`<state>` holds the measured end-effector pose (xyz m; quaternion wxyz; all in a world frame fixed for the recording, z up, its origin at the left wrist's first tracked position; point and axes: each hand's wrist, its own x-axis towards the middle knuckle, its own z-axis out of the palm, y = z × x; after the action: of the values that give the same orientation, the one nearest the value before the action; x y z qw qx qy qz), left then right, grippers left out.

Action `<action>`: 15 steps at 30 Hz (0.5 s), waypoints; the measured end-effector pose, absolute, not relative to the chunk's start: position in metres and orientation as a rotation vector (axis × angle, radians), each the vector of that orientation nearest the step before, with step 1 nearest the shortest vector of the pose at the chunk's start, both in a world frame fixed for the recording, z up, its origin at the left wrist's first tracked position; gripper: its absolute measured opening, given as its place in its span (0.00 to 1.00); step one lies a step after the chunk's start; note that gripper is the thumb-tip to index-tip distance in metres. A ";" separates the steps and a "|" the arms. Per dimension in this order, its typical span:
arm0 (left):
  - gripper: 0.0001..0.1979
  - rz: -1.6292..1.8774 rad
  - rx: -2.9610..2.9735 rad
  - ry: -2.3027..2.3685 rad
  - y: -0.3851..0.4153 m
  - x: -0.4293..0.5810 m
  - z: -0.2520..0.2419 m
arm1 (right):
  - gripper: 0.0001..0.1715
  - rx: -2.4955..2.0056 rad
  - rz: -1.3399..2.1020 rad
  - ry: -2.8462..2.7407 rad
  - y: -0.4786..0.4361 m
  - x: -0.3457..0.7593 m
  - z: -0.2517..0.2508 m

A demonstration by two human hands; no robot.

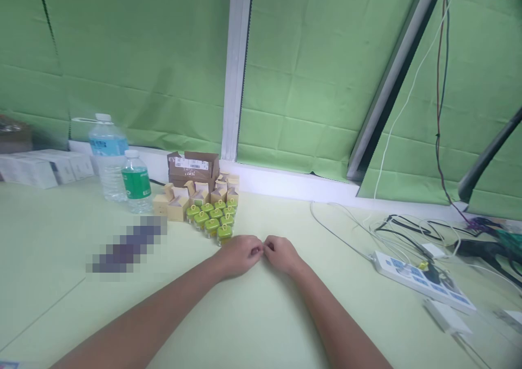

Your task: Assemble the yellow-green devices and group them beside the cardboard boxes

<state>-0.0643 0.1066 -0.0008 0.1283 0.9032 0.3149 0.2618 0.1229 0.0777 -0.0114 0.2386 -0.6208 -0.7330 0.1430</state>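
Observation:
My left hand (240, 256) and my right hand (282, 253) meet at the fingertips over the pale table (244, 320). Both have their fingers curled in; anything pinched between them is hidden or too small to make out. Just beyond my left hand stands a cluster of small clear jars with green lids (212, 226), each lid with a yellow loop on top. The nearest jar (224, 234) is close to my left wrist. Behind the jars are several small opened cardboard boxes (178, 208), their flaps up.
A brown carton (193, 168) stands behind the small boxes. To its left are a green-labelled bottle (137, 184), a large water bottle (108, 151) and white boxes (43, 167). A white power strip (422, 281) with tangled cables lies on the right. Green blinds (305, 80) hang behind.

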 end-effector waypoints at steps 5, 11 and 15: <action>0.15 1.099 2.544 1.545 0.138 -0.109 0.042 | 0.09 -1.717 0.434 -1.975 0.076 0.123 -0.010; 0.18 0.987 2.562 1.723 0.155 -0.134 0.048 | 0.08 -1.707 0.461 -1.960 0.076 0.122 -0.009; 0.18 0.772 2.627 1.638 0.150 -0.128 0.045 | 0.08 -1.699 0.475 -1.959 0.077 0.123 -0.011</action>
<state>-0.1280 0.1501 0.0445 -0.0246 0.8230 0.5133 0.2419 0.1234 0.0766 -0.0115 0.2501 -0.6239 -0.7196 0.1743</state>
